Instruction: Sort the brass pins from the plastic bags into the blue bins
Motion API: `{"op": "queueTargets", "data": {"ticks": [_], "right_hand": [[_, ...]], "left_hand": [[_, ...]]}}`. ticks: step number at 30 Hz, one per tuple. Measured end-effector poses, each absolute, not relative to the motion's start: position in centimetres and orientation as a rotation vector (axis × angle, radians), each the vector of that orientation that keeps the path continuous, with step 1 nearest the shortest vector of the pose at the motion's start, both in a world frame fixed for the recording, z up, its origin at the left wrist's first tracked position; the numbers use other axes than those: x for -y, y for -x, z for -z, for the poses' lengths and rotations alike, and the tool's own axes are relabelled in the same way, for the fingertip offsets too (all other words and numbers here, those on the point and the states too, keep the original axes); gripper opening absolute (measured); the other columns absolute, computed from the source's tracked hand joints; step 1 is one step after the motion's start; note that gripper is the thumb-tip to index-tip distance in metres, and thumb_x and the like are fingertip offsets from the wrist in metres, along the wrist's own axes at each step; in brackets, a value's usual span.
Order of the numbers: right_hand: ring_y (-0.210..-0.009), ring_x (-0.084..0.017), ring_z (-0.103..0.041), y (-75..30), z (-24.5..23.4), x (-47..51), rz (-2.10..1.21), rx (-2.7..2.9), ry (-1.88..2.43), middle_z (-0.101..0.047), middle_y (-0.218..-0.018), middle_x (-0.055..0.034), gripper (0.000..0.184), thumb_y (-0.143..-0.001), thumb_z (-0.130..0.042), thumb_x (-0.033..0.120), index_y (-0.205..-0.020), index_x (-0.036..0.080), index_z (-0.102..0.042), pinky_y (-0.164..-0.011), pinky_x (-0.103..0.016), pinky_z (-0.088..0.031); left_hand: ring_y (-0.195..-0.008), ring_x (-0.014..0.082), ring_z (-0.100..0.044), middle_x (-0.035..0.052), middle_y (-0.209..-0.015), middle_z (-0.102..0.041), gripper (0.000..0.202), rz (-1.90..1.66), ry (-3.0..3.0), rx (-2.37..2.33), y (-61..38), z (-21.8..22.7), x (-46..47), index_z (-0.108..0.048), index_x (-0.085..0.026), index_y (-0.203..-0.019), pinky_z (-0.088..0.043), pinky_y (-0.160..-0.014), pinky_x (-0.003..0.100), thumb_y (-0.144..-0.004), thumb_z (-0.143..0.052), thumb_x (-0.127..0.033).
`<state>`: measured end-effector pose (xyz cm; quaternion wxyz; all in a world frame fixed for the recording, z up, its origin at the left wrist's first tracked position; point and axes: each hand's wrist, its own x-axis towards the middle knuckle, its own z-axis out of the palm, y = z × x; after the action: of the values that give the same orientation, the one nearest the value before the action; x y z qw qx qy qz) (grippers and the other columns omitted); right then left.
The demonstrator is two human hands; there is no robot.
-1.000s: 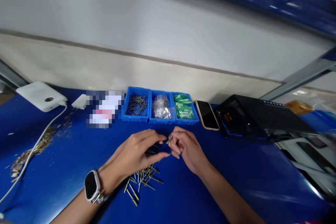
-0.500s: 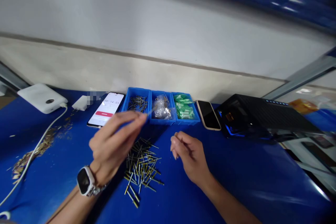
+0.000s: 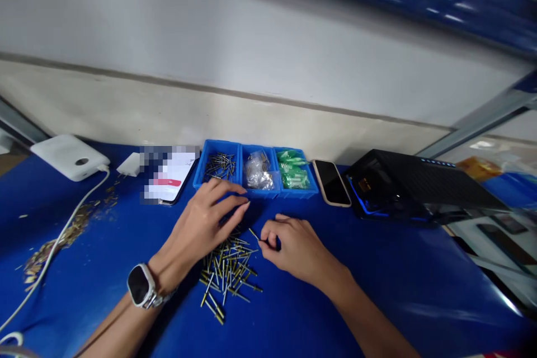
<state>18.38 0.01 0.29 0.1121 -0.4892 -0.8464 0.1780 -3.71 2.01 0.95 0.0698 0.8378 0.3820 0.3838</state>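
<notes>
R hand [image 3: 293,243] pinching a rivet [image 3: 254,234] nr the pile [image 3: 226,271]

R hand is just right of the pile, fingers closed on the rivet, one end sticking out. L hand [image 3: 205,215] (watch [image 3: 139,285] on that wrist) is over the pile's far end, fingers curved, thumb & index tips close tog.; can't tell if they hold anything. Pile is loose on the desk [image 3: 302,313]. Beyond it: 3 blue bins [image 3: 260,194] w/ loose rivets [image 3: 220,166], clear bags [image 3: 262,180] & green bags [image 3: 296,177].

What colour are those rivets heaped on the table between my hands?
The rivets are silvery with yellowish-gold parts; they show in the head view.
</notes>
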Motion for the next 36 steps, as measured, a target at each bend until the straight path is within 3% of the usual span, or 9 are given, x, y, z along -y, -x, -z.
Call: {"op": "queueTargets", "data": {"ticks": [8, 12, 16, 19, 22, 26, 29, 33, 36], "right_hand": [[-0.058, -0.012, -0.057, -19.0, -0.4, -0.2, -0.609, 2.383, 1.551, -0.063, -0.060, 0.0058, 0.009, -0.075, -0.063, 0.015, -0.070, 0.021, -0.060, -0.058, -0.027, -0.032], [-0.055, -0.012, -0.057, -18.6, -0.3, -0.3, -1.152, 2.020, 1.445, -0.062, -0.061, 0.0044, 0.009, -0.084, -0.060, 0.023, -0.075, 0.021, -0.059, -0.055, -0.024, -0.038], [-0.054, -0.011, -0.058, -18.3, -0.9, -0.3, -1.539, 1.746, 1.271, -0.065, -0.060, 0.0025, 0.013, -0.089, -0.060, 0.027, -0.079, 0.019, -0.059, -0.056, -0.023, -0.041], [-0.054, -0.011, -0.056, -18.1, -1.6, 0.1, -1.468, 1.782, 1.242, -0.064, -0.061, 0.0023, 0.018, -0.092, -0.058, 0.030, -0.078, 0.019, -0.059, -0.055, -0.023, -0.040], [-0.056, -0.011, -0.054, -18.1, -2.2, 0.7, -1.161, 1.873, 1.246, -0.060, -0.063, 0.0027, 0.021, -0.092, -0.059, 0.035, -0.079, 0.019, -0.059, -0.054, -0.023, -0.039], [-0.057, -0.010, -0.048, -18.0, -2.2, 0.9, -0.917, 1.931, 1.226, -0.054, -0.063, 0.0031, 0.023, -0.091, -0.059, 0.031, -0.072, 0.019, -0.056, -0.056, -0.024, -0.037], [-0.049, -0.009, -0.042, -17.9, -1.7, 0.3, -1.228, 1.651, 1.215, -0.049, -0.055, 0.0045, 0.028, -0.093, -0.052, 0.028, -0.065, 0.020, -0.051, -0.050, -0.024, -0.033], [-0.041, -0.008, -0.029, -17.9, -0.8, -0.5, -1.821, 0.967, 1.094, -0.040, -0.048, 0.0076, 0.023, -0.088, -0.051, 0.029, -0.066, 0.020, -0.049, -0.042, -0.022, -0.025], [-0.043, -0.008, -0.027, -17.6, -0.5, -0.5, -1.955, 0.752, 1.059, -0.039, -0.049, 0.0075, 0.023, -0.085, -0.056, 0.030, -0.066, 0.020, -0.051, -0.040, -0.020, -0.022]], "left_hand": [[-0.103, 0.0215, -0.057, 0.0053, -0.114, -0.064, 0.020, -0.801, -2.538, -1.018, 3.0, 0.2, -1.7, -0.065, -0.022, -0.113, -0.048, -0.089, 0.041, -0.100, -0.050, -0.023], [-0.106, 0.0208, -0.057, 0.0067, -0.118, -0.062, 0.029, -0.852, -2.554, -0.946, 2.9, 0.5, -1.5, -0.056, -0.022, -0.129, -0.049, -0.091, 0.041, -0.100, -0.052, -0.022], [-0.101, 0.0198, -0.058, 0.0061, -0.112, -0.064, 0.027, -0.908, -2.598, -0.847, 2.9, 0.1, -1.3, -0.057, -0.021, -0.126, -0.050, -0.086, 0.039, -0.099, -0.054, -0.023], [-0.093, 0.0183, -0.059, 0.0059, -0.103, -0.066, 0.020, -0.946, -2.556, -0.860, 2.9, -0.2, -1.2, -0.060, -0.018, -0.118, -0.050, -0.082, 0.036, -0.100, -0.053, -0.023], [-0.087, 0.0178, -0.059, 0.0046, -0.095, -0.067, 0.016, -0.894, -2.509, -0.900, 2.9, -0.4, -1.2, -0.063, -0.017, -0.107, -0.049, -0.079, 0.036, -0.100, -0.052, -0.025], [-0.081, 0.0180, -0.058, 0.0033, -0.087, -0.067, 0.013, -0.883, -2.483, -0.881, 2.5, -0.7, -1.1, -0.064, -0.016, -0.096, -0.048, -0.075, 0.036, -0.099, -0.054, -0.024], [-0.079, 0.0175, -0.058, 0.0031, -0.086, -0.068, 0.010, -0.965, -2.455, -0.859, 2.1, -0.8, -0.9, -0.063, -0.015, -0.096, -0.049, -0.072, 0.035, -0.096, -0.059, -0.025], [-0.088, 0.0190, -0.061, 0.0070, -0.099, -0.068, 0.027, -1.088, -2.465, -0.863, 2.0, -0.6, -0.8, -0.060, -0.014, -0.114, -0.051, -0.076, 0.035, -0.092, -0.067, -0.028], [-0.094, 0.0192, -0.061, 0.0084, -0.105, -0.067, 0.028, -1.083, -2.550, -0.840, 2.1, -0.4, -0.8, -0.057, -0.015, -0.123, -0.053, -0.080, 0.036, -0.096, -0.060, -0.019]]}}
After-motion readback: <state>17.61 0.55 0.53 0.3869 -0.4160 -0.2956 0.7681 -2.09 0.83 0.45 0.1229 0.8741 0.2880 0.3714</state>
